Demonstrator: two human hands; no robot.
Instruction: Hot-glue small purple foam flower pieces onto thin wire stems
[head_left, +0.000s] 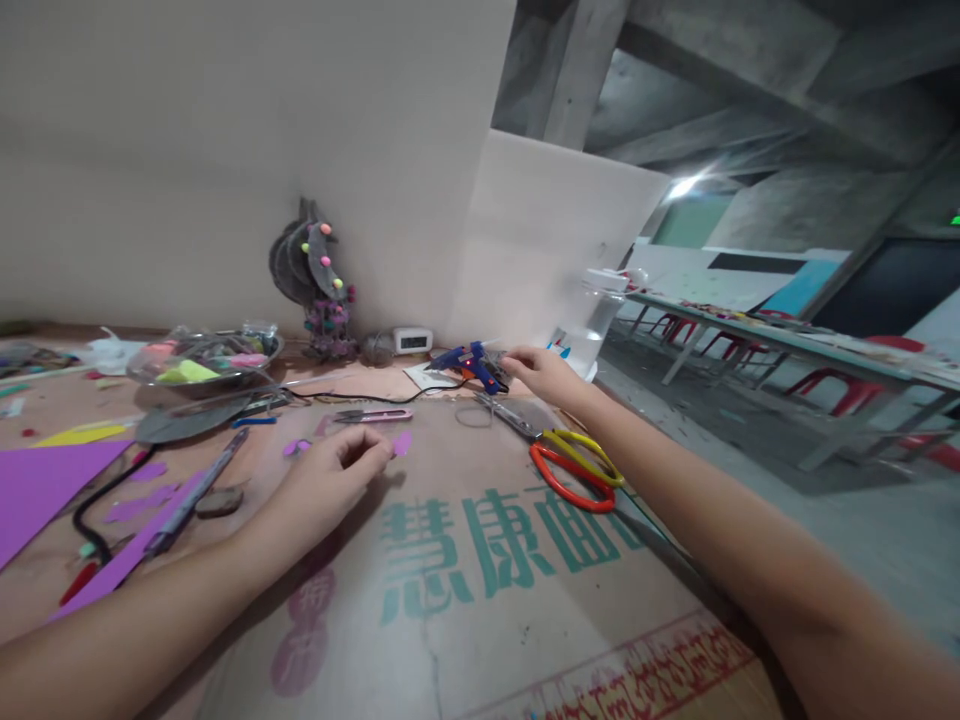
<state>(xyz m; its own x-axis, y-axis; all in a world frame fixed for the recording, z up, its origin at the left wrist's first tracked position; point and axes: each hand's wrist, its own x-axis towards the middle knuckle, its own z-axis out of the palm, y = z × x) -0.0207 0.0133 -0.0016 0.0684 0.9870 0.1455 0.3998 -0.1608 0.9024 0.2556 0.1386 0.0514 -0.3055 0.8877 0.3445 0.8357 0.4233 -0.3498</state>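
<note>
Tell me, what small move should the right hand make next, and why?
Probably close the right hand around the blue glue gun. The fingers are stretched out right beside it but not yet gripping, while the left hand pinches a small purple piece on the cardboard.

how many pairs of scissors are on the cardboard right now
2. The scissors with red and yellow handles lie beside the right forearm, behind the right hand. The small pink snips lie just beyond the left hand. Others could be hidden among the clutter at left.
</note>
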